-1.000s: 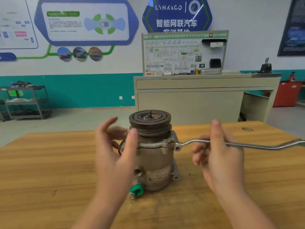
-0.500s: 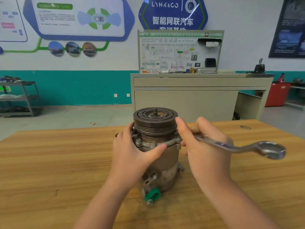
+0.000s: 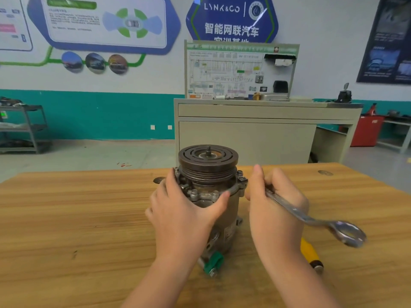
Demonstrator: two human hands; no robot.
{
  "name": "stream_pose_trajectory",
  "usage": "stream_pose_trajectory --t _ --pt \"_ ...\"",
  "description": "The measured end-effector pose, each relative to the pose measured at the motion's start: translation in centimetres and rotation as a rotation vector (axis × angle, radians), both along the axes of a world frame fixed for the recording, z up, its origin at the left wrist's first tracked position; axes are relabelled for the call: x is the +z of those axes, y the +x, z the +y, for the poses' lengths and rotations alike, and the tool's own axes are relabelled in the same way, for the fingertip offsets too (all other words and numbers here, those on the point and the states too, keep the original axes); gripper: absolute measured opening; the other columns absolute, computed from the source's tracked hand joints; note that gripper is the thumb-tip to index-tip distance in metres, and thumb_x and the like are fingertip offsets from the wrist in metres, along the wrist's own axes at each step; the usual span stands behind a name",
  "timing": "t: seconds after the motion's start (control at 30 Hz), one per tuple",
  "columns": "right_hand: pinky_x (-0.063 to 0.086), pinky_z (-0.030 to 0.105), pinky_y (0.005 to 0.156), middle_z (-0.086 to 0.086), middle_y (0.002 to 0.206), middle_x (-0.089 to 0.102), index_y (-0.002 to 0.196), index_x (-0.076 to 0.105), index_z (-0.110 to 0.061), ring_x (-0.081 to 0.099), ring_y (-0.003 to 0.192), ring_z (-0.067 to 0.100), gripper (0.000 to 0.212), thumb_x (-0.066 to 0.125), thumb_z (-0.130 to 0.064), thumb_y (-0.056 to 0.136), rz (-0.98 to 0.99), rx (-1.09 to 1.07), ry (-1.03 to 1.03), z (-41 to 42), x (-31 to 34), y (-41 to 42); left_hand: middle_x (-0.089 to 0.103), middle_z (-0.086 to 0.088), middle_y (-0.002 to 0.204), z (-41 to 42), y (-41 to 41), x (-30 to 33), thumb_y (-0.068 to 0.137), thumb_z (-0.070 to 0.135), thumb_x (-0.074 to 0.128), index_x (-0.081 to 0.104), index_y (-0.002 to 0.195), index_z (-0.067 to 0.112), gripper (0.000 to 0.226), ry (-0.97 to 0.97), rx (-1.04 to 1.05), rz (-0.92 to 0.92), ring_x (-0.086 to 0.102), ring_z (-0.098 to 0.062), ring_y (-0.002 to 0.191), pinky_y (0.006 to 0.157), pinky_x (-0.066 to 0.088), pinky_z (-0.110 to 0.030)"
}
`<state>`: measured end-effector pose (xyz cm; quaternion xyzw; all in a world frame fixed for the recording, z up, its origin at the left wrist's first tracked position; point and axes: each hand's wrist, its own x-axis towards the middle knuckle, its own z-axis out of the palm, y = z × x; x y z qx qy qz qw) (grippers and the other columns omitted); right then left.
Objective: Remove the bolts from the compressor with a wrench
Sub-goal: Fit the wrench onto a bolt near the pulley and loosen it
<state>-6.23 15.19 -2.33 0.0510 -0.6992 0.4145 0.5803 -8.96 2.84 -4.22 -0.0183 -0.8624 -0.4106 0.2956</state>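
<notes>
Compressor (image 3: 213,196) upright on the wooden tabletop (image 3: 77,218), near its middle, dark grooved pulley (image 3: 208,160) on top with a short threaded shaft sticking up. Left hand (image 3: 184,215) wrapped round the near left side of the body, thumb laid across the front just under the flange, fingers out of sight behind the housing. Several bolts (image 3: 194,193) showing around the flange; those at the back hidden by the pulley, so no full count possible. Right hand (image 3: 274,203) curled round the wrench (image 3: 311,221), thumb pointing up beside the flange's right ear. Wrench head at the compressor end mostly covered by thumb and palm, so contact with a bolt impossible to confirm; free ring end jutting out to the right and toward the camera, slightly blurred. Lower compressor body largely blocked by the left forearm, only a label edge and a green cap (image 3: 213,262) on a fitting at the base visible. Yellow-handled tool (image 3: 310,254) lying on the tabletop behind the right wrist, its working end cut off from view. Small dark round thing (image 3: 159,180) peeking out past the left fingers, too hidden to identify. Beyond, a beige cabinet (image 3: 255,138) carrying a wiring-diagram board (image 3: 233,72).
</notes>
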Motion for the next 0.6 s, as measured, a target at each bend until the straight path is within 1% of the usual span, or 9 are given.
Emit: stream_pose_trajectory --t 0.07,0.13,0.2,0.23,0.3,0.37,0.4,0.5,0.6 --pt "0.038 0.016 0.041 0.002 0.048 0.056 0.059 0.051 -0.014 0.052 0.040 0.010 0.042 0.055 -0.030 0.097 -0.064 0.152 -0.184 1.1 0.0 0.1 0.046 0.005 0.145 -0.5 -0.3 -0.1 0.054 0.092 0.047 0.029 0.150 0.023 0.119 0.001 -0.038 0.013 0.035 -0.022 0.135 0.110 0.026 -0.051" --pt "0.035 0.016 0.037 0.005 0.048 0.056 0.064 0.054 -0.012 0.047 0.035 0.009 0.035 0.059 -0.026 0.096 -0.237 0.465 -0.584 3.1 1.0 -0.7 0.047 0.008 0.142 -1.1 -0.9 -0.2 0.051 0.091 0.048 0.029 0.151 0.025 0.122 0.059 -0.117 0.012 0.035 -0.018 0.134 0.113 0.029 -0.050" --pt "0.027 0.016 0.033 0.006 0.048 0.050 0.070 0.054 -0.009 0.039 0.033 0.008 0.029 0.059 -0.027 0.093 -0.478 0.805 -0.906 5.3 2.2 -2.4 0.043 0.012 0.142 -1.8 -1.7 -0.2 0.048 0.088 0.055 0.023 0.155 0.026 0.128 0.144 -0.217 -0.008 0.032 -0.010 0.134 0.112 0.032 -0.041" --pt "0.025 0.015 0.033 0.005 0.048 0.048 0.071 0.054 -0.008 0.036 0.033 0.007 0.029 0.060 -0.029 0.090 -0.580 0.916 -0.955 6.0 2.7 -3.1 0.040 0.016 0.140 -2.2 -2.0 -0.3 0.046 0.087 0.057 0.021 0.155 0.027 0.130 0.178 -0.263 -0.014 0.030 -0.006 0.133 0.108 0.031 -0.034" --pt "0.025 0.012 0.031 0.003 0.048 0.047 0.068 0.055 -0.009 0.036 0.033 0.003 0.027 0.062 -0.032 0.082 -0.601 1.077 -0.971 6.8 3.2 -4.1 0.035 0.022 0.135 -2.6 -2.6 -0.3 0.045 0.085 0.061 0.021 0.155 0.030 0.130 0.208 -0.332 -0.012 0.029 -0.001 0.132 0.104 0.028 -0.028" --pt "0.028 0.011 0.031 0.001 0.050 0.050 0.068 0.055 -0.012 0.039 0.034 0.002 0.023 0.065 -0.030 0.078 -0.420 1.168 -0.972 7.3 3.3 -4.2 0.037 0.022 0.141 -2.8 -2.9 -0.3 0.047 0.084 0.063 0.026 0.153 0.031 0.125 0.193 -0.357 -0.005 0.032 -0.004 0.134 0.108 0.032 -0.031" --pt "0.029 0.012 0.032 0.000 0.051 0.051 0.067 0.054 -0.015 0.039 0.034 0.002 0.023 0.067 -0.029 0.077 -0.318 1.144 -0.924 7.6 3.2 -4.0 0.041 0.017 0.144 -2.9 -3.0 -0.3 0.048 0.084 0.063 0.029 0.152 0.030 0.123 0.179 -0.356 -0.001 0.035 -0.007 0.135 0.111 0.035 -0.036" --pt "0.032 0.017 0.035 0.003 0.046 0.052 0.055 0.044 -0.020 0.040 0.031 0.009 0.039 0.075 -0.031 0.077 -0.145 0.780 -0.548 7.7 2.7 -2.8 0.049 0.008 0.140 -2.4 -2.7 -0.3 0.051 0.084 0.062 0.035 0.150 0.025 0.118 0.121 -0.289 0.024 0.039 -0.013 0.133 0.110 0.038 -0.046" --pt "0.038 0.018 0.039 0.010 0.048 0.056 0.056 0.040 -0.008 0.044 0.033 0.009 0.046 0.071 -0.025 0.086 -0.073 0.433 -0.241 5.9 2.1 -2.1 0.041 0.002 0.148 -1.2 -1.4 -0.4 0.051 0.091 0.060 0.028 0.154 0.020 0.129 0.090 -0.128 0.019 0.030 -0.018 0.137 0.114 0.031 -0.048"
